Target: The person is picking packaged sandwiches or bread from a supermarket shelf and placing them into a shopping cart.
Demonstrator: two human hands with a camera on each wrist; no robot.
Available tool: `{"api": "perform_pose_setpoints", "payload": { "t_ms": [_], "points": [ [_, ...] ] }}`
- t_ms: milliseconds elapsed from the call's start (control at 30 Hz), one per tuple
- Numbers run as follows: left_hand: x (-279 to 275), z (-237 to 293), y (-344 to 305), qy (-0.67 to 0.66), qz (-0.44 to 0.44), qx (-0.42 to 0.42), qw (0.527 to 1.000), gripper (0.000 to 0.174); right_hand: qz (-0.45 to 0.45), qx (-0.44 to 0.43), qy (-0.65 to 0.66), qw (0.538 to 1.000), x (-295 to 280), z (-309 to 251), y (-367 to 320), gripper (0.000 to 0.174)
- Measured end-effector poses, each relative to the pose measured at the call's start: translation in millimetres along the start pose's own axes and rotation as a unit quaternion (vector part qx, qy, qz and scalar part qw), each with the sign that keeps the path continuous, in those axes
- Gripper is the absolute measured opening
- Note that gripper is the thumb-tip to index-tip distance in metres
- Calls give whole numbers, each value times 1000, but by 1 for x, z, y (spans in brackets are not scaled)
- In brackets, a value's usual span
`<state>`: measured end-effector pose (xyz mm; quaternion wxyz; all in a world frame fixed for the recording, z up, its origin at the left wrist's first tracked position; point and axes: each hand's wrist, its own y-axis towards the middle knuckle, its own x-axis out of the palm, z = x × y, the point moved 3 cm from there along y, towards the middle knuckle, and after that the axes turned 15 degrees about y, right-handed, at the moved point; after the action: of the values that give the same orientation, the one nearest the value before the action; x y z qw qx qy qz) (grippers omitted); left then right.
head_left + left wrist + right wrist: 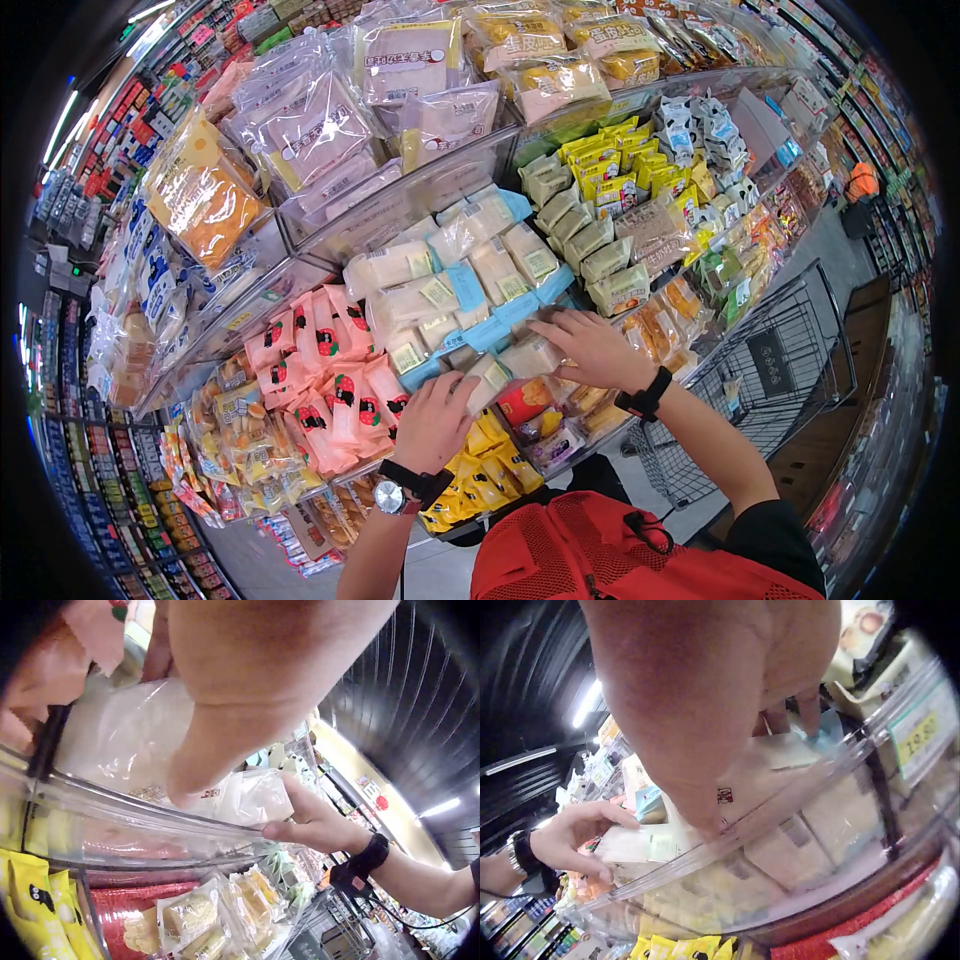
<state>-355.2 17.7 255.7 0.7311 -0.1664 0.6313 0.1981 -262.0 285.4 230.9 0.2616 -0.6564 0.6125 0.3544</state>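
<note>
White-and-blue food packets (456, 292) lie in rows in a clear-walled shelf bin. At the bin's near edge, my left hand (435, 425) holds a white packet (488, 382), its thumb and fingers on either side, as the right wrist view also shows. Beside it, my right hand (605, 352) grips another white packet (530, 356) from its right end. The left wrist view shows the right thumb low on that packet (259, 796), close to the clear bin edge. Wrist straps cross both wrists.
Pink strawberry-print packets (335, 365) fill the bin on the left, and yellow packets (485, 458) sit below. Clear plastic dividers (400, 190) separate the bins. A wire shopping cart (760, 370) stands at the right. A price tag (920, 742) hangs on the front panel.
</note>
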Motion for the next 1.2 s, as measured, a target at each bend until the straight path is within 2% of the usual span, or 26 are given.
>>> {"api": "perform_pose_setpoints", "payload": {
  "t_ms": [67,300,467,533,733,833,867,900,933,1000,1033,1067,1100,1133,1167,1200],
  "points": [
    [1,-1,1,-2,0,-4,1000,54,4,-15,3,1000,-1,1,0,76],
    [0,1,3,9,84,-27,996,48,7,-44,16,999,-9,3,-1,61],
    [-5,0,3,-10,123,-61,990,46,20,-55,38,998,-20,5,7,59],
    [-7,-2,3,-18,170,-60,984,50,22,-57,48,997,-23,7,10,59],
    [-12,-2,7,-35,164,-66,984,49,31,-53,32,998,-23,10,10,58],
    [-15,-6,8,-74,153,-92,981,50,56,-63,100,991,-28,13,5,58],
    [-19,-5,7,-73,152,-93,981,50,57,-23,128,990,-33,12,4,58],
    [-22,-7,6,-136,124,-137,973,50,58,18,155,986,-36,13,1,58],
    [-22,-9,5,-198,95,-180,959,50,57,17,155,986,-36,12,-2,58],
    [-17,-14,-4,-246,89,-209,942,49,90,70,338,934,-35,14,-11,59],
    [-12,-17,-8,-293,83,-236,923,48,89,70,338,934,-27,16,-16,59],
    [-7,-15,-10,-293,83,-237,922,48,135,73,488,859,-15,21,-22,60],
    [1,-12,-11,-409,125,-256,867,47,176,74,624,758,-6,23,-28,62],
    [5,-11,-13,-516,164,-269,796,46,175,75,624,758,-2,17,-35,62],
    [5,-7,-18,-609,108,-297,728,48,199,106,739,635,3,11,-42,65],
    [7,-2,-18,-608,108,-298,728,48,217,134,832,493,9,6,-49,69]
  ]
}}
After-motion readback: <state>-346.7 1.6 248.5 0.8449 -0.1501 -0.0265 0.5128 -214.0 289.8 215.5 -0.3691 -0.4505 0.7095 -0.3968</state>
